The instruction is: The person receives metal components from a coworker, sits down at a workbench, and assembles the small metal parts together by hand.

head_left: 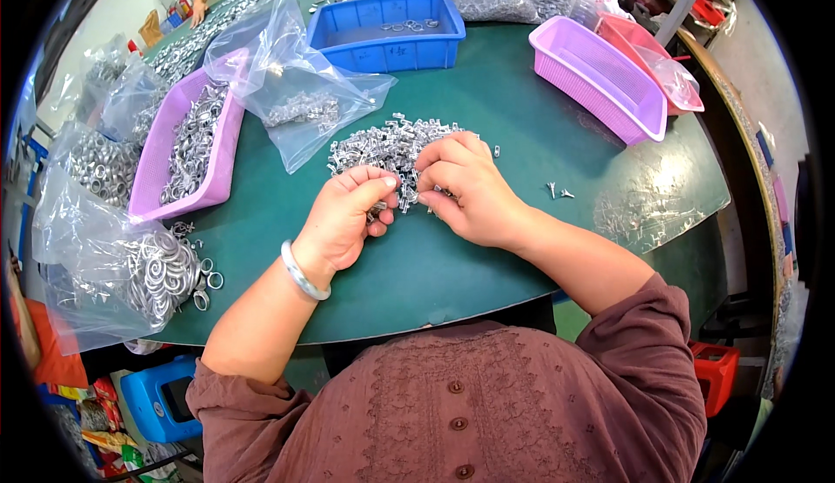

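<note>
A heap of small silver metal pieces [374,148] lies on the green tabletop in front of me. My left hand [352,209], with a pale bangle at its wrist, is curled closed at the heap's near left side. Several small metal pieces [376,212] show between its fingers and palm. Thumb and forefinger are pressed together at the tip. Bent over the heap's right side, my right hand [465,183] has its thumb and fingers drawn together close to the left fingertips. Whatever it pinches is hidden by the fingers.
A purple basket of metal parts [139,189] and a clear bag of rings [161,278] stand left. Behind the heap are another clear bag [291,91] and a blue tray [383,55]. A purple basket [600,78] sits right, near two loose pieces [558,191]. Another person's hand [199,13] rests far left.
</note>
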`<state>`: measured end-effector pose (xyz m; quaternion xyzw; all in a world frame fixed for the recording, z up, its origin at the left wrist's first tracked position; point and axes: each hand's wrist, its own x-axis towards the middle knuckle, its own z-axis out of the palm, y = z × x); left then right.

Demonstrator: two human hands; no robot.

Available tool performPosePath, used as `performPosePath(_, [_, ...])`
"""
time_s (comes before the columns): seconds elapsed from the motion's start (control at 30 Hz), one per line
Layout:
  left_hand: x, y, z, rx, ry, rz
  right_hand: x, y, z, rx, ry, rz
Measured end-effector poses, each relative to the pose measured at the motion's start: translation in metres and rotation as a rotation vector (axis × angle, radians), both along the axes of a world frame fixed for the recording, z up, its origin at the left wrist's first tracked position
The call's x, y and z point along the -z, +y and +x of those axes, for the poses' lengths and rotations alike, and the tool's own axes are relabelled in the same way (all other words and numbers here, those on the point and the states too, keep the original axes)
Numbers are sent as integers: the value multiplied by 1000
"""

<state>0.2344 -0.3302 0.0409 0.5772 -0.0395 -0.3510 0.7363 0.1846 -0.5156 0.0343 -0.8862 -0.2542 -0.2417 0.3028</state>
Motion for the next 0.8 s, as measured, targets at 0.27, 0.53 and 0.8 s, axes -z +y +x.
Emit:
performPosePath(0.27, [-4, -1, -8, 120, -6, -1, -11, 1, -2, -46, -165, 68])
performPosePath(0.53, [-3, -2, -9, 95, -115, -48, -14, -1, -3, -51, -159, 107])
performPosePath(0.8, [-1, 6, 7, 34, -4, -66, -23, -21, 44, -76, -1, -13])
